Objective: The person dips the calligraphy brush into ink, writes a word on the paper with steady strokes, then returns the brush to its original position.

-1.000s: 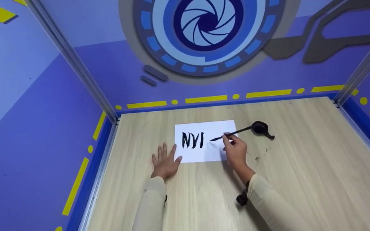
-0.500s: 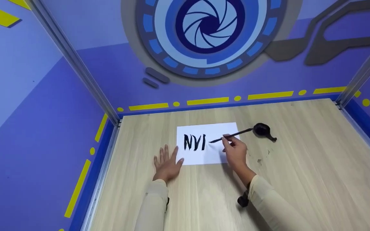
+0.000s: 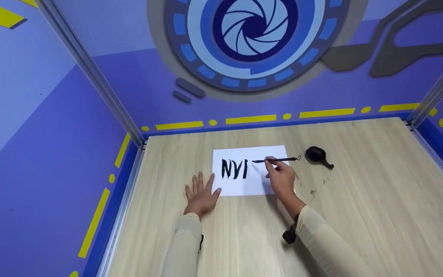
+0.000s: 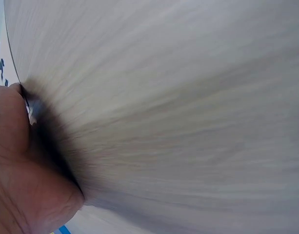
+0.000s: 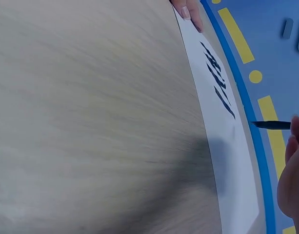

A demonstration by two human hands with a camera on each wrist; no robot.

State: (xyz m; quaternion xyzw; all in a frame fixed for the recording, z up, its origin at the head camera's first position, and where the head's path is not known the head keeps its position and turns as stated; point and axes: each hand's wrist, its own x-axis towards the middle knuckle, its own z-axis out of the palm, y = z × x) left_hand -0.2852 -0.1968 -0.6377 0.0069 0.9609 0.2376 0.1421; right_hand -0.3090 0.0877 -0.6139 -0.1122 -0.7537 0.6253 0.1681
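Note:
A white sheet of paper lies on the table, with brushed black letters that look like "NVI" on its left half. My left hand lies flat with fingers spread, its thumb and forefinger at the sheet's left edge. Between thumb and fingers my right hand pinches a slim black brush, held nearly level in the head view, with a small loop at its far end. In the right wrist view the dark brush tip appears raised off the paper, right of the last letter.
A black dish with a short handle stands right of the paper. Small dark stains mark the wooden table near it. Blue-purple panels with metal posts enclose the back and sides.
My right hand has shifted the brush tip up toward the sheet's far edge, and the brush has turned more level, its rear end swinging away from the dish. The left hand stays put.

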